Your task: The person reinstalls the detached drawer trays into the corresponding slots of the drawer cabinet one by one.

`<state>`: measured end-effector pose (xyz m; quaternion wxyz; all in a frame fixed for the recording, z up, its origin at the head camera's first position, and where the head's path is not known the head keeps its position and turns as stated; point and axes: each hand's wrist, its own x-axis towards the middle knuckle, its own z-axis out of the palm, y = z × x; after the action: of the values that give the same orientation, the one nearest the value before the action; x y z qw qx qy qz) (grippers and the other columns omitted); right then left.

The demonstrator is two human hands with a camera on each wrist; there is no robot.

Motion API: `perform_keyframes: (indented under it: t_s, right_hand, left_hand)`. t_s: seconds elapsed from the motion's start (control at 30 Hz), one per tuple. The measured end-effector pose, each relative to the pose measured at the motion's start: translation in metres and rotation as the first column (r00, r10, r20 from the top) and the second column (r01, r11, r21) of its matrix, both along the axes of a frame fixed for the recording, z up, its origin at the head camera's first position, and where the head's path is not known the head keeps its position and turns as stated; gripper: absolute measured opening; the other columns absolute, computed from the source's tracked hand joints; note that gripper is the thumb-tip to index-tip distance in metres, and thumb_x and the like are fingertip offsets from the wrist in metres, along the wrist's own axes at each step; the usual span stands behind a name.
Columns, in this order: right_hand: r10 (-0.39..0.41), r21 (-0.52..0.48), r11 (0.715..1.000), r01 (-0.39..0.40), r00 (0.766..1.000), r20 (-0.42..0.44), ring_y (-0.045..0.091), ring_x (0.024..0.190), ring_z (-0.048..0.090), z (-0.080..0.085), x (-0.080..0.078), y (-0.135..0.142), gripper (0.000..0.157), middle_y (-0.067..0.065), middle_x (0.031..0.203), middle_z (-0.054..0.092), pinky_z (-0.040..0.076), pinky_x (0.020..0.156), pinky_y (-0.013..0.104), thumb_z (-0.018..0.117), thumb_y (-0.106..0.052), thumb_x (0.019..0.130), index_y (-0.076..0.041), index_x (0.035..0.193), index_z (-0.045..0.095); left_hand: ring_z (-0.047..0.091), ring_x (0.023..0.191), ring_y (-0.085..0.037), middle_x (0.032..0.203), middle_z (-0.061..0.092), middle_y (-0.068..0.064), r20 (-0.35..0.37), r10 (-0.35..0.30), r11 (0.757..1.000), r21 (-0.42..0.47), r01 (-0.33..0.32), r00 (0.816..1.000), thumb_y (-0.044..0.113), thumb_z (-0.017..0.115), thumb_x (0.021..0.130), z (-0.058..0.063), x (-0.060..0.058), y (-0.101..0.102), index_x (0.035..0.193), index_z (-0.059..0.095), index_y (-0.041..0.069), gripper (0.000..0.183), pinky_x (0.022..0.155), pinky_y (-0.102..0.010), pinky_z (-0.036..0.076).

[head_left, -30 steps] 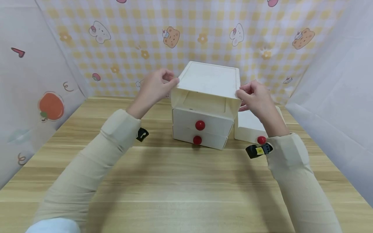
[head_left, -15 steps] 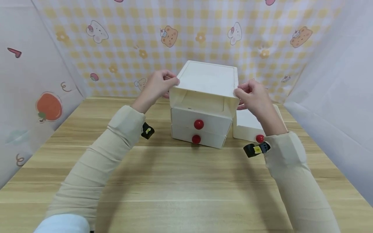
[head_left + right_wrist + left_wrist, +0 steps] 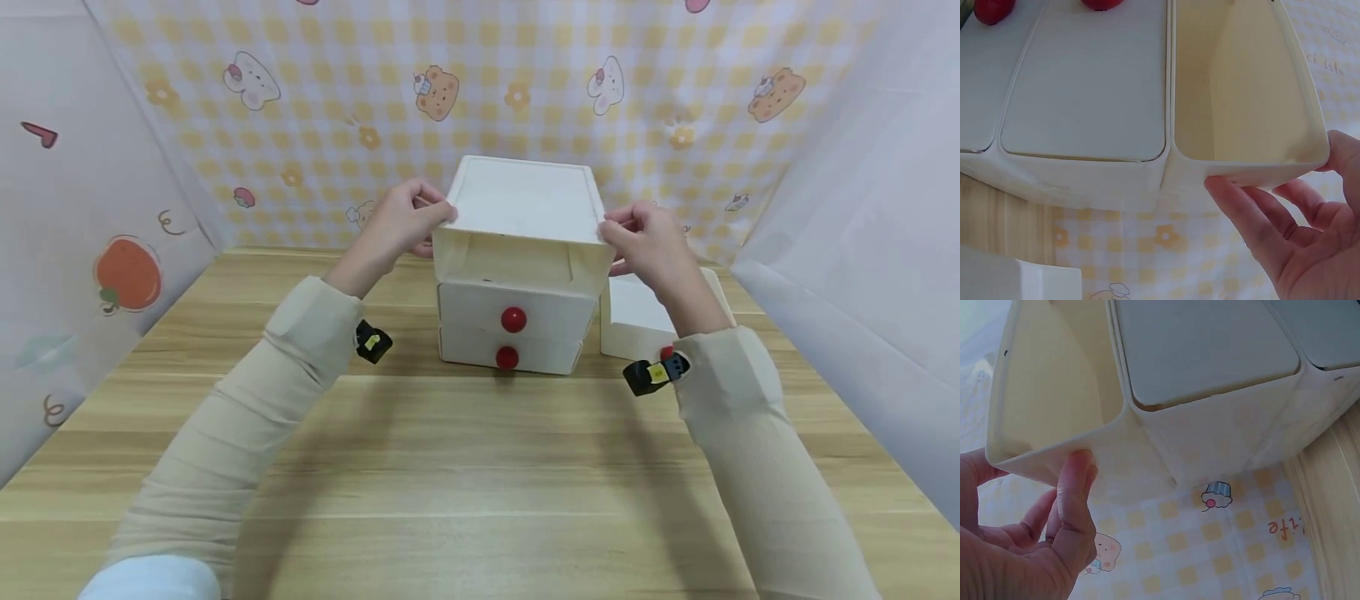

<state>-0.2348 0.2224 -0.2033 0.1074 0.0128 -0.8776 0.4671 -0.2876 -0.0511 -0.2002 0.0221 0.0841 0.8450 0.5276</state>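
Note:
A stack of white plastic drawer units stands on the table. Its upper casing [image 3: 525, 196] has a hollow front, and I see its bare cream inside in both wrist views. Below it are two drawers with red knobs, the upper drawer front [image 3: 551, 317] and the lower drawer front [image 3: 472, 343]. My left hand [image 3: 401, 221] grips the casing's near left corner, thumb on top and fingers along the side wall. At the near right corner my right hand [image 3: 651, 246] holds it the same way. Both lower drawers sit pushed in.
Right of the stack lies a white box [image 3: 637, 312] with a red knob, partly behind my right forearm. The wooden table [image 3: 465, 492] reaches to a yellow checked cloth [image 3: 330, 125] at the back. White cloth hangs on both sides.
The hollow casing has turned slightly, its back edge swinging left, and the stack now faces me more squarely. Both hands have kept their hold on its front corners.

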Motion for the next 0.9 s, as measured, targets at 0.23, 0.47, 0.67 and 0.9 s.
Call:
perform_keyframes:
  t_s: [0.23,0.47,0.67,0.9]
  right_hand:
    - [-0.006,0.03,1.0,0.006,1.0,0.02,0.012,0.07,0.058,0.003,-0.007,-0.003,0.036,0.003,0.095,0.053,0.056,0.058,0.019,0.047,-0.02,0.092,0.004,0.117,0.055]
    - [0.002,0.049,0.999,-0.004,0.999,0.042,0.013,0.078,0.054,0.007,-0.015,-0.005,0.039,0.005,0.101,0.056,0.055,0.059,0.019,0.044,-0.02,0.092,0.003,0.121,0.055]
    - [0.008,0.044,0.999,-0.01,0.998,0.054,0.013,0.082,0.058,0.008,-0.022,-0.004,0.04,0.009,0.11,0.058,0.056,0.064,0.021,0.044,-0.022,0.094,0.001,0.124,0.054]
    - [0.011,0.057,0.998,-0.013,0.999,0.049,0.012,0.081,0.058,0.008,-0.026,-0.002,0.039,0.013,0.115,0.057,0.055,0.062,0.018,0.046,-0.024,0.095,0.001,0.124,0.055]
  left_hand:
    - [0.059,0.092,-0.028,0.103,0.049,-0.004,-0.005,0.011,1.0,-0.008,-0.011,1.0,0.024,0.056,0.089,0.0,0.008,-0.001,0.116,0.047,0.006,0.035,0.073,-0.031,0.059]
    - [0.052,0.083,-0.017,0.105,0.048,-0.005,-0.05,0.011,0.998,-0.064,-0.015,0.999,0.024,0.052,0.09,0.0,0.016,-0.001,0.115,0.044,0.004,0.033,0.069,-0.028,0.059]
    - [0.053,0.086,-0.019,0.111,0.048,-0.007,-0.029,-0.002,0.997,-0.082,0.0,1.0,0.027,0.055,0.09,0.002,0.018,-0.001,0.115,0.042,0.005,0.035,0.07,-0.029,0.059]
    - [0.053,0.085,-0.02,0.128,0.044,-0.012,0.107,-0.018,1.0,0.027,0.015,0.994,0.028,0.058,0.091,0.008,0.008,-0.001,0.128,0.033,0.004,0.051,0.07,-0.03,0.059]
